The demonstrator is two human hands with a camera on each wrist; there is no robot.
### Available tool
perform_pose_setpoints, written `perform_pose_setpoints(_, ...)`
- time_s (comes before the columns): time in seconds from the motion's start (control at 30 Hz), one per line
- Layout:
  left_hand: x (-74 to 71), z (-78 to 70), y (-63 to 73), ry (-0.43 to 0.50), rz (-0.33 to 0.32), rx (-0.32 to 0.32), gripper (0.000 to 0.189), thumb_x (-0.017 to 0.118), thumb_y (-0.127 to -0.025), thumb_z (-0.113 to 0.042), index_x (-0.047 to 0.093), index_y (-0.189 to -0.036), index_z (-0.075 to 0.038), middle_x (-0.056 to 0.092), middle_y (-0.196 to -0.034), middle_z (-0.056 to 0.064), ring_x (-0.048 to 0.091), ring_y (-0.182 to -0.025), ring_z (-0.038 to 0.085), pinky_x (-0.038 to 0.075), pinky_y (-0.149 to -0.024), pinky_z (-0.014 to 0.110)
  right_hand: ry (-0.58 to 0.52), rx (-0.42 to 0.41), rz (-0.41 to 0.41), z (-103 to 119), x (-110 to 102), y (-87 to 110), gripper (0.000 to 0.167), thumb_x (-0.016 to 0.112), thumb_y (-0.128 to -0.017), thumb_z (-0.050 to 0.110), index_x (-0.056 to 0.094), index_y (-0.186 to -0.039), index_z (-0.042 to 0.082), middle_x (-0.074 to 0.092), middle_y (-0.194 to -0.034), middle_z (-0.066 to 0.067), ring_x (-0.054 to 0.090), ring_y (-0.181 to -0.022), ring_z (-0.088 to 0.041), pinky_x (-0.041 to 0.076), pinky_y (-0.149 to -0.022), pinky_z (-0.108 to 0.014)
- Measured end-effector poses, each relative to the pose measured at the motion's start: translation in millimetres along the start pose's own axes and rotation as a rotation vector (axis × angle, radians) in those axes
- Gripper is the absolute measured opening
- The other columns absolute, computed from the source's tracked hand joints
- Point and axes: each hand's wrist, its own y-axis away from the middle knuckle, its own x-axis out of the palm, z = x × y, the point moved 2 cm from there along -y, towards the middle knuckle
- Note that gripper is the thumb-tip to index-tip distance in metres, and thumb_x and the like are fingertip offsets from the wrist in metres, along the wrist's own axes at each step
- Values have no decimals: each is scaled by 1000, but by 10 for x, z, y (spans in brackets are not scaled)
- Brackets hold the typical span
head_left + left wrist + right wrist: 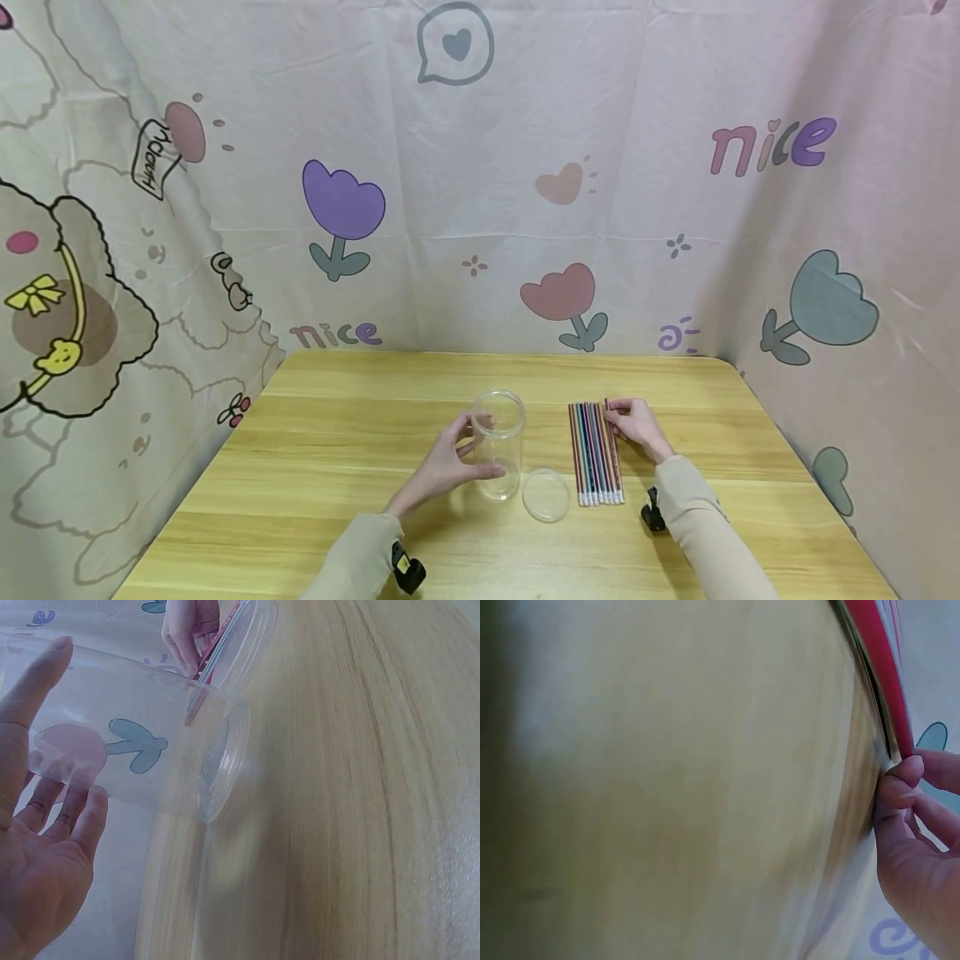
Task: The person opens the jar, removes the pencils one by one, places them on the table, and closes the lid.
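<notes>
A clear plastic jar (499,454) stands upright on the table, its top uncovered. My left hand (444,465) holds it from the left side, thumb in front and fingers behind; in the left wrist view the fingers (90,817) show against the transparent wall. Right of the jar, several pencils (591,454) lie side by side in a row, white eraser ends toward me. My right hand (636,423) pinches the far end of the rightmost red pencil (885,667) between thumb and fingertips. That pencil lies against the row.
A round clear lid (546,496) lies flat between the jar and the pencils. The wooden table (337,433) meets a printed cloth (465,167) at the back and sides. A black wrist device (407,569) sits on each sleeve.
</notes>
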Motion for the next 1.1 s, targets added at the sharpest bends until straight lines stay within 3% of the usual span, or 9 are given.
perform_pose_setpoints(0.73,2,8,5,1,0,9,74,89,-77,-18,50,-139,-13,54,-142,14,50,-133,33,46,-117,47,19,-28,-11,-2,2,42,35,58,-97,0,55,-126,-18,65,-90,-15,57,-65,-11,48,-50,-18)
perform_pose_setpoints(0.93,2,14,2,-4,-1,8,74,89,-77,-18,50,-140,-12,54,-143,14,50,-133,33,46,-116,47,-3,-47,-7,19,2,72,37,59,-96,-1,54,-129,-16,64,-89,-15,55,-61,-11,46,-47,-18)
perform_pose_setpoints(1.1,1,7,-1,-6,-1,8,75,89,-76,-18,49,-140,-12,53,-143,14,50,-133,33,47,-116,45,-24,-62,-3,46,7,111,40,61,-94,-1,54,-131,-15,65,-98,-21,53,-59,-10,45,-46,-18)
